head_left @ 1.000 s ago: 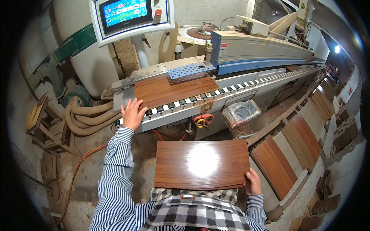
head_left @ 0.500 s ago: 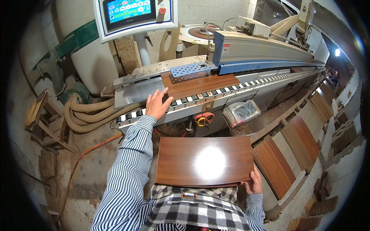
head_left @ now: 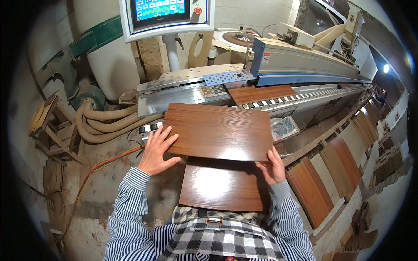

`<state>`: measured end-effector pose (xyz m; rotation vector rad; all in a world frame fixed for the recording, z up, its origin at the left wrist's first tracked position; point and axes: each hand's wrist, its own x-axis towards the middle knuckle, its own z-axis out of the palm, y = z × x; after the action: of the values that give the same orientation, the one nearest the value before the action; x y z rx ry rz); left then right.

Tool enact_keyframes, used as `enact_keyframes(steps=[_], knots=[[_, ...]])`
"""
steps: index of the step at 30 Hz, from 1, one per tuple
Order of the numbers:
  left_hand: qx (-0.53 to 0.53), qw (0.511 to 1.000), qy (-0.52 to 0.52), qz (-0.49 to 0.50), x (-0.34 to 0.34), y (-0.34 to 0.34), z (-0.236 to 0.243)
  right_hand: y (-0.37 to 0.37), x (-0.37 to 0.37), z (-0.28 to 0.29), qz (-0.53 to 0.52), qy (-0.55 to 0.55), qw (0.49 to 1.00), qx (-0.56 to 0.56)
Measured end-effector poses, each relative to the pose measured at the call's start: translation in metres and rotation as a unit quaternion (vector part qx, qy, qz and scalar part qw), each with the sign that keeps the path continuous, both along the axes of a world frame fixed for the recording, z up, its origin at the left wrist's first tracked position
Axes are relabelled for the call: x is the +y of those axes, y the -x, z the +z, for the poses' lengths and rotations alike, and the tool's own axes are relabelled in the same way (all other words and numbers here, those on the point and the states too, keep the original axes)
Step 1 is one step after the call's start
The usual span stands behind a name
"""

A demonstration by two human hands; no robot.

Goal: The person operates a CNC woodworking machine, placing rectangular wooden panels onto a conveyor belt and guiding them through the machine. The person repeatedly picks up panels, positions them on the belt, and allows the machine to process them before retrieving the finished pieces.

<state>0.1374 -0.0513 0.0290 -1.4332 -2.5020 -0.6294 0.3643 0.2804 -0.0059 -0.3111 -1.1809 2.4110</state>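
A brown wood-grain panel (head_left: 220,132) is raised in front of me, tilted, at the near side of the machine's roller track. My right hand (head_left: 272,167) grips its near right corner. Spread fingers of my left hand (head_left: 156,152) lie at its left edge, the fingertips close to or touching it. Below it, against my checked apron (head_left: 217,235), rests another glossy brown panel (head_left: 220,185), partly covered by the raised one. A further brown panel (head_left: 265,93) lies on the roller track (head_left: 285,101), partly under the machine's blue-edged beam (head_left: 309,79).
A control screen (head_left: 160,9) stands at the back left. Ridged hoses (head_left: 93,126) and a wooden stool (head_left: 56,126) are at the left, with an orange cable (head_left: 98,165) on the floor. Stacked panels (head_left: 309,191) lie along the right. A wire basket (head_left: 285,128) hangs by the track.
The upper panel has risen from the stack toward the machine, carried by my right hand. My left hand has come back from the track to its left edge. The panel on the track has moved right.
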Motion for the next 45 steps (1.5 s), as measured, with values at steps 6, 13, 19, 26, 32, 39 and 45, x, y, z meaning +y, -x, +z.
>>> enact_keyframes(steps=[6, 13, 19, 26, 32, 39, 45], knots=[[0.014, 0.991, -0.047, 0.124, -0.021, 0.043, -0.021, 0.071, -0.013, 0.001, 0.031, 0.162, 0.986, 0.005], [-0.039, 0.974, -0.018, 0.224, 0.013, 0.082, -0.015, -0.029, -0.005, -0.015, -0.111, -0.312, 0.937, -0.112], [-0.031, 0.973, -0.013, 0.227, 0.032, 0.098, 0.001, -0.150, -0.021, -0.077, -0.244, -0.432, 0.800, -0.339], [-0.004, 0.962, -0.003, 0.273, 0.027, 0.103, -0.017, -0.153, -0.022, -0.131, -0.227, -0.193, 0.927, -0.225], [-0.044, 0.953, -0.004, 0.298, 0.020, 0.105, -0.022, -0.150, -0.030, -0.134, -0.279, -0.245, 0.890, -0.265], [-0.043, 0.952, 0.007, 0.303, 0.022, 0.103, -0.022, -0.143, -0.042, -0.117, -0.316, -0.347, 0.830, -0.302], [-0.040, 0.954, 0.002, 0.297, 0.023, 0.099, -0.020, -0.148, -0.043, -0.111, -0.340, -0.414, 0.768, -0.352]])
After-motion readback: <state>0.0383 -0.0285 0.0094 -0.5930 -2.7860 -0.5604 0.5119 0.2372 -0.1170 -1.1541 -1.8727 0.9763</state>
